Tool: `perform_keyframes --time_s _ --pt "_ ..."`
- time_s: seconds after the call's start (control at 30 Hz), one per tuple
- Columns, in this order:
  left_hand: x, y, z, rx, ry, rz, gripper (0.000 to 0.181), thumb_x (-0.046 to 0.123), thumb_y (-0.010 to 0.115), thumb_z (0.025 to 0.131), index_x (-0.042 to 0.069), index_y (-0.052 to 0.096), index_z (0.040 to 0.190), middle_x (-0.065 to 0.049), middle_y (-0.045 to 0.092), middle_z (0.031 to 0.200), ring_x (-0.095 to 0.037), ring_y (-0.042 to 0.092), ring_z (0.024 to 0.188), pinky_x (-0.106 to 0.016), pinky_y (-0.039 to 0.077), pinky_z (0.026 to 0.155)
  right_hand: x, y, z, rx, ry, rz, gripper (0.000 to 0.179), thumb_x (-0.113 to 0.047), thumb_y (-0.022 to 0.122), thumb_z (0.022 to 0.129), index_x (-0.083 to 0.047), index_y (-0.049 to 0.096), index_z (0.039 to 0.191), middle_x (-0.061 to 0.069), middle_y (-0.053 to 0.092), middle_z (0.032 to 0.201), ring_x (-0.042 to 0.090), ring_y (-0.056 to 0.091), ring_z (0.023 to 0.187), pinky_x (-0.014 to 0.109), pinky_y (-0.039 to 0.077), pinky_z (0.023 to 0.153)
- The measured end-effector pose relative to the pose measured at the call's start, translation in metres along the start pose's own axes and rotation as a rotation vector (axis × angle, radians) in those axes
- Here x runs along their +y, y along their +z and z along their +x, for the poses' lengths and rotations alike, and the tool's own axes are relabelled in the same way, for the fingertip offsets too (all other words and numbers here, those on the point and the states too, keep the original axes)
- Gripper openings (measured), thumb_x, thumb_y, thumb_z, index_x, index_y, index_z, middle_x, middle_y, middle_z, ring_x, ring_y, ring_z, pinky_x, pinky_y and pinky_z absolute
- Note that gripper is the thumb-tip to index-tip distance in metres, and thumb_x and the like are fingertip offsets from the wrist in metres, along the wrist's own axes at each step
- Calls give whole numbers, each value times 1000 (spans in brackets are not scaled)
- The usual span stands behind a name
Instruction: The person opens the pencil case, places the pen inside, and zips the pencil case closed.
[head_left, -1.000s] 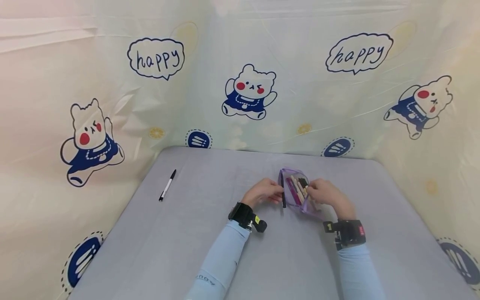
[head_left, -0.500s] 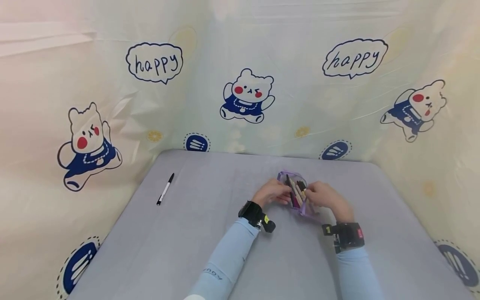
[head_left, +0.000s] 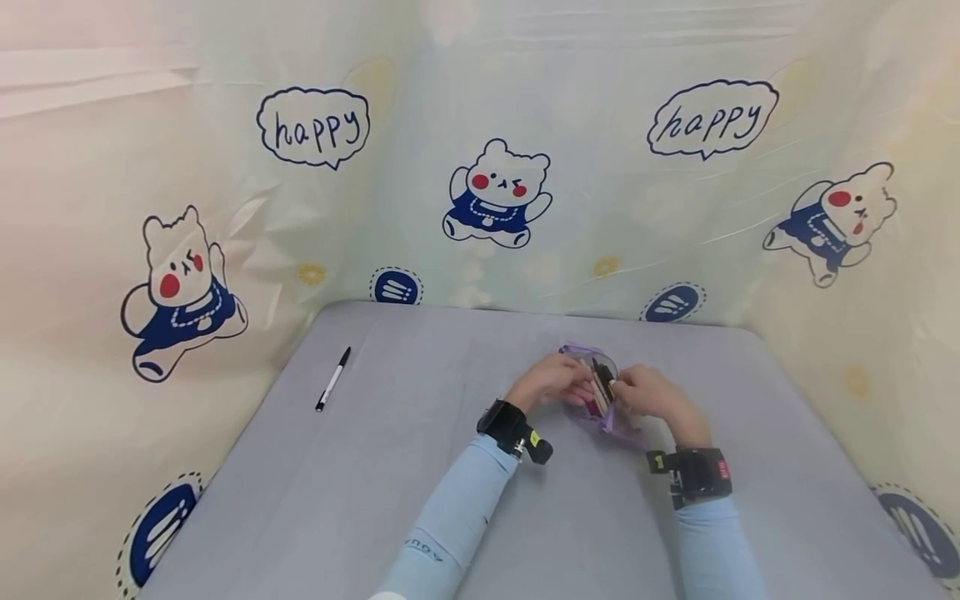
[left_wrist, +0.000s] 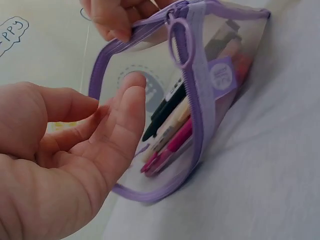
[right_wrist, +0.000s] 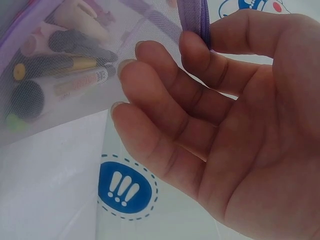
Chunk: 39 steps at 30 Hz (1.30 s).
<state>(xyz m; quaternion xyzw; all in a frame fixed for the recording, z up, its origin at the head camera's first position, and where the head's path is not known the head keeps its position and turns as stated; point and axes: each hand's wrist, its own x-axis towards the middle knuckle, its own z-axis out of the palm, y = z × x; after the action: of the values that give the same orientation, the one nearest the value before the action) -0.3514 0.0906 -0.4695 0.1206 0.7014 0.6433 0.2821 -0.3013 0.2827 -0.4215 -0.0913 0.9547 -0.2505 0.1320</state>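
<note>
A see-through mesh pencil case with purple edging (head_left: 615,427) lies near the table's far right, its zipped mouth open. My right hand (head_left: 651,392) pinches the edging of that mouth between thumb and forefinger, as the right wrist view shows. At the opening is my left hand (head_left: 551,381), fingers loosely bent and nothing visible between them. In the left wrist view a dark pen (left_wrist: 165,112), a magenta pen (left_wrist: 172,145) and a lilac block (left_wrist: 221,77) lie inside the case. Several more pens and a clear tube (right_wrist: 65,90) show through the mesh in the right wrist view.
A white pen with black ends (head_left: 333,380) lies apart on the left of the grey-covered table (head_left: 420,367). A printed curtain (head_left: 375,208) hangs behind and along both sides. Each wrist wears a black camera strap.
My left hand has moved right to the case's mouth. The black pen it held has gone into the case and is released. My right hand keeps its grip on the edge.
</note>
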Motion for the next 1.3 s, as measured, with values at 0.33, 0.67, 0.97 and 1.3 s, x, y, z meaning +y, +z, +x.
perform_keyframes --time_s 0.33,0.67,0.97,1.3 --pt "5 -28 -19 103 52 320 26 19 54 99 -3 67 102 -5 67 78 -12 63 64 -26 55 61 5 0 2 -2 5 -19 27 -21 48 95 -1 66 91 8 62 74 19 55 66 30 45 59" --pt "12 -80 -52 241 25 583 27 27 52 99 5 66 108 -4 69 87 -16 66 75 -27 52 65 6 -1 0 8 -10 -19 27 -20 48 95 0 64 88 5 59 69 18 53 63 30 43 57" --pt "10 -125 -81 321 -38 639 30 29 51 100 5 64 111 -8 70 95 -19 66 82 -30 53 71 7 -2 0 0 -11 -15 27 -20 47 95 -1 63 87 4 58 68 18 52 62 31 43 56" --pt "14 -178 -111 436 -62 700 27 29 50 100 7 60 111 -15 70 104 -20 67 82 -29 51 68 2 -2 -3 9 -12 -13 27 -20 47 95 0 62 84 3 57 66 17 52 61 31 42 56"
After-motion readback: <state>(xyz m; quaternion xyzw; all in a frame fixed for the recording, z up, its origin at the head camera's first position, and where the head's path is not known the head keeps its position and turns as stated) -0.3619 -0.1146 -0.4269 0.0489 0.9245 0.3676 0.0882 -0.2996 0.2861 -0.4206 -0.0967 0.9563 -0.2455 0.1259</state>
